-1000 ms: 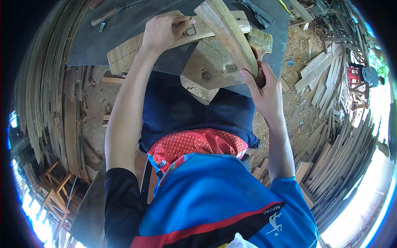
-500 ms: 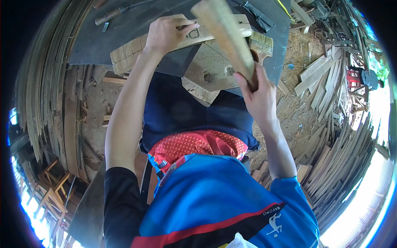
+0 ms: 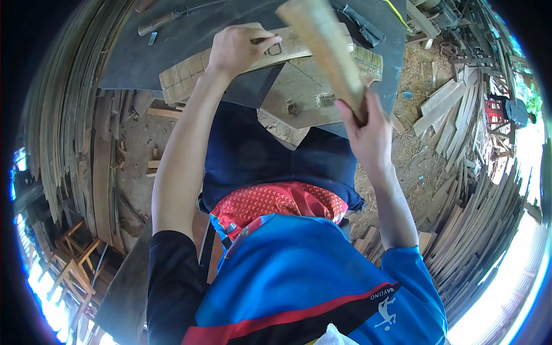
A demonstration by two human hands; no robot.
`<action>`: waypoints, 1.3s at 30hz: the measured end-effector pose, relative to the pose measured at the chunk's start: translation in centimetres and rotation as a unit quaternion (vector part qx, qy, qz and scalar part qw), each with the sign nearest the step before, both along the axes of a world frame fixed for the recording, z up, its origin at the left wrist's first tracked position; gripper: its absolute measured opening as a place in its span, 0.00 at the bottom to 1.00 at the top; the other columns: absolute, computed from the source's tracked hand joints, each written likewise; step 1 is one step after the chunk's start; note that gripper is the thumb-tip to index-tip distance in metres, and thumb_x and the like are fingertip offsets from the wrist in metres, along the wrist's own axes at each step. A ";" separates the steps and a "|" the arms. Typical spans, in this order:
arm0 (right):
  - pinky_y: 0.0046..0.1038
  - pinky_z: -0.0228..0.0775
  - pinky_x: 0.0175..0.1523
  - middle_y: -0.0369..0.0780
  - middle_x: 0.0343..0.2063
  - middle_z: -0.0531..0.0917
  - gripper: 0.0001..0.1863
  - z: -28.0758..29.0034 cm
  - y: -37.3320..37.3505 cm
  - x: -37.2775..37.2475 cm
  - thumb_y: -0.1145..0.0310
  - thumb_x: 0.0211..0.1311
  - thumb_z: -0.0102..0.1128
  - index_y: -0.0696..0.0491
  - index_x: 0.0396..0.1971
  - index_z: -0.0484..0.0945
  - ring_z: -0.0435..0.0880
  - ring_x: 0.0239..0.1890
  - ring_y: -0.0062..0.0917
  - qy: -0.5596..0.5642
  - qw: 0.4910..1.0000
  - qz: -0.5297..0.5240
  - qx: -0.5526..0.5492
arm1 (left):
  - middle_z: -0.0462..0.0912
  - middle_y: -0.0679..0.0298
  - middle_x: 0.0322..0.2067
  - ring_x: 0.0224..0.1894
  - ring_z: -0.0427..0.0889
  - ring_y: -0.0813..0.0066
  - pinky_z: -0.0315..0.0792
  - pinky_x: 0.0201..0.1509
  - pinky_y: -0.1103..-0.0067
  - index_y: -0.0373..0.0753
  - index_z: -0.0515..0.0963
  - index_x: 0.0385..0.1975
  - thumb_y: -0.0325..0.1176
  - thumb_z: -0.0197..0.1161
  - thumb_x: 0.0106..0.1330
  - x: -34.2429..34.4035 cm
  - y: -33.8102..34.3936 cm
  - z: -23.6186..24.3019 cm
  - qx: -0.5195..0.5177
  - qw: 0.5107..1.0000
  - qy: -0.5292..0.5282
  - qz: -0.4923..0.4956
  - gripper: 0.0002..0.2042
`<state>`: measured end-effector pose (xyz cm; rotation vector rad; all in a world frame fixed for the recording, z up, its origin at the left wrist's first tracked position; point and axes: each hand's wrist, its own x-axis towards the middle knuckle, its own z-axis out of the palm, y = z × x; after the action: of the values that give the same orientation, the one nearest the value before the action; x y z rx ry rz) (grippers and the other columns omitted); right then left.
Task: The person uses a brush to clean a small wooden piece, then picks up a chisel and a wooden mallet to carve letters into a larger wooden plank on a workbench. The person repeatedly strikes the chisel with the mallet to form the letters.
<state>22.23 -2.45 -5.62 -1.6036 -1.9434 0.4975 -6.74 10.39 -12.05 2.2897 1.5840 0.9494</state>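
Note:
My left hand (image 3: 238, 50) is closed in a pinch over a curved pale wooden board (image 3: 183, 80) with a dark outlined marking beside my fingertips; what it pinches is small and dark, too small to name. My right hand (image 3: 371, 131) grips a thick wooden club (image 3: 318, 41) by its lower end, its blurred head raised toward the top, above the board's right part. Beneath lies a larger flat wooden block (image 3: 302, 86) with cut recesses, on a dark grey worktop (image 3: 132, 63).
A wooden-handled tool (image 3: 154, 24), a dark roll (image 3: 363, 26) and a yellow strip lie on the worktop. Stacked planks (image 3: 54, 115) line the left, loose boards (image 3: 445, 98) the right. Wooden chair frames (image 3: 75, 261) stand lower left. A person (image 3: 514, 112) is at the far right.
The club has swung a little and is blurred, my right hand still round its end. My left hand keeps its place on the board. The whole view has shifted slightly.

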 end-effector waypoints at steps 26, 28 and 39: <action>0.33 0.78 0.40 0.52 0.30 0.88 0.26 -1.5 -1.3 0.3 0.55 0.71 0.71 0.63 0.53 0.80 0.91 0.33 0.36 0.093 0.981 -0.043 -0.167 | 0.91 0.65 0.42 0.44 0.89 0.55 0.82 0.48 0.66 0.45 0.89 0.45 0.34 0.68 0.68 -0.1 0.0 0.2 -0.030 0.999 0.015 -0.013 0.09; 0.33 0.78 0.40 0.52 0.30 0.88 0.25 -1.4 -1.2 0.3 0.55 0.71 0.71 0.62 0.53 0.80 0.91 0.33 0.36 0.091 0.978 -0.046 -0.181 | 0.91 0.65 0.42 0.44 0.89 0.55 0.82 0.49 0.66 0.45 0.89 0.45 0.34 0.68 0.69 -0.1 0.0 0.1 -0.027 0.999 0.017 -0.013 0.09; 0.37 0.80 0.39 0.52 0.33 0.88 0.24 0.0 -0.6 -0.6 0.56 0.70 0.72 0.60 0.53 0.78 0.92 0.36 0.45 0.063 0.998 -0.020 -0.021 | 0.89 0.68 0.35 0.32 0.87 0.60 0.80 0.37 0.70 0.44 0.90 0.38 0.40 0.72 0.68 0.5 -0.2 0.2 0.013 1.000 0.009 0.000 0.08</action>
<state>21.67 -3.09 -5.65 -1.5949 -1.8154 0.6100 -6.21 10.17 -11.88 2.3216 1.5886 0.9591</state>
